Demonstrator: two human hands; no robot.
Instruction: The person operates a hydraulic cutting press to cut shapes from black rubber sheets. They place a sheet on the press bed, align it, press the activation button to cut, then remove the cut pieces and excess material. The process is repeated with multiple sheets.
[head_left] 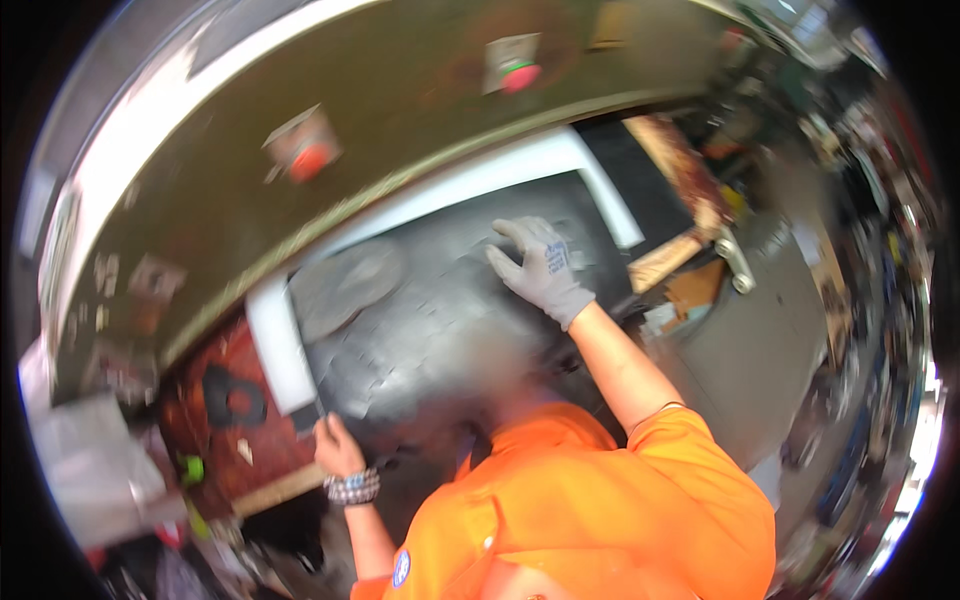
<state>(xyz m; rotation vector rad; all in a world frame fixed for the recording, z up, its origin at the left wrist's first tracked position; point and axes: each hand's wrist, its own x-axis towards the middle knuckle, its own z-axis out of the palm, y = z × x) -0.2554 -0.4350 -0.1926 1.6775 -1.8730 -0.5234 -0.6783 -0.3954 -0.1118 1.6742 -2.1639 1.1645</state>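
Note:
A dark grey, shiny sheet [450, 290] with several small slits or marks lies over a white board [275, 345]. On its left part rests a flat grey piece with a rounded outline [345, 285]. My right hand [543, 268], in a grey glove, lies over the right part of the sheet, fingers and thumb apart. My bare left hand [340, 447], with beaded bracelets at the wrist, is closed by the board's near left corner. A small dark thing shows at its fingertips, too blurred to name.
Beyond the sheet rises a dark green machine front or wall with two red buttons [312, 158]. A reddish-brown bench top [235, 420] carries a black ring-shaped piece [235, 397] at left. Black material [650, 185] and a wooden edge [668, 258] lie right. Blurred clutter fills the far right.

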